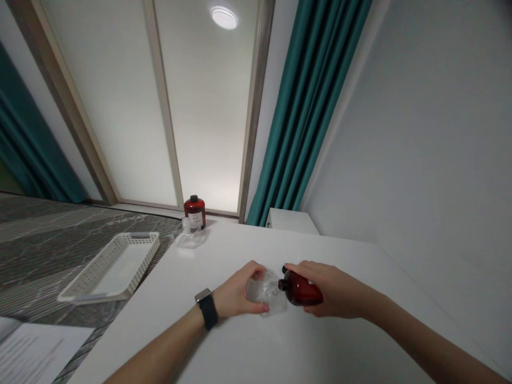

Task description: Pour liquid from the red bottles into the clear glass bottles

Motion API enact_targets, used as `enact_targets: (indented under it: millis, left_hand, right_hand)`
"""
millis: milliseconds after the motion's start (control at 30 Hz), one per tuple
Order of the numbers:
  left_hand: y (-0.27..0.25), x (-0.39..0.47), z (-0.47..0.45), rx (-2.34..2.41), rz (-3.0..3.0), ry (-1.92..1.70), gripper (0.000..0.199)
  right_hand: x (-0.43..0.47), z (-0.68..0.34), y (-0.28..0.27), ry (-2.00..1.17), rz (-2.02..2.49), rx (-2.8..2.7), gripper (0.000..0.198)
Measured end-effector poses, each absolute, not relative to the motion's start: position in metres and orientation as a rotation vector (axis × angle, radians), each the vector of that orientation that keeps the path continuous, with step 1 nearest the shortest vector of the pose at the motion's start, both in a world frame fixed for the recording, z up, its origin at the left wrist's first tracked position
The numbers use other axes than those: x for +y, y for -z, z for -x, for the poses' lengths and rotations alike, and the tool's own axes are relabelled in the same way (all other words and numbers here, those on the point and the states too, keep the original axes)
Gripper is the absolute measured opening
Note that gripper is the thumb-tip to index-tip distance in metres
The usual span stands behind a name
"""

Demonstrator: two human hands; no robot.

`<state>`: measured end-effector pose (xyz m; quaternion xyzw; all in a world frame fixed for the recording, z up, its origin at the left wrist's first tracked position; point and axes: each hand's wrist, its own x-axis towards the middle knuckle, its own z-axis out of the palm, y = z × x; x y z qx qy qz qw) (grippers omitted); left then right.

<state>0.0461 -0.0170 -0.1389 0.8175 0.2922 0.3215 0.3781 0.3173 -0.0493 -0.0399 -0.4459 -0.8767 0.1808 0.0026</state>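
My left hand [252,290], with a dark watch [207,308] on its wrist, is curled round a small clear container [264,290] low over the white table. In my right hand [328,290] is a dark red bottle [302,290], tipped on its side with its black neck pointing left at the clear container's mouth. The neck and the container touch or nearly touch; I cannot tell which. A small black piece [284,269], perhaps a cap, shows by my right fingertips. Whether liquid flows is too small to see.
Another red bottle [194,208] with a black cap and pale label stands at the table's [224,240] far left corner, behind clear plastic pieces [190,241]. Left and lower are a white perforated basket [138,266] and printed paper [44,349]. A white cabinet [294,221] stands beyond.
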Motion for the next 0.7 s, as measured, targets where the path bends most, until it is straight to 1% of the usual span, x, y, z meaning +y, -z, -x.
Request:
enact_targets:
  millis: [700]
  left_hand:
    - [0.1364, -0.0179, -0.0462, 0.755, -2.077, -0.811, 0.062]
  right_hand:
    - [-0.05, -0.3161, 0.0359, -0.602, 1.427, -2.738, 0.086]
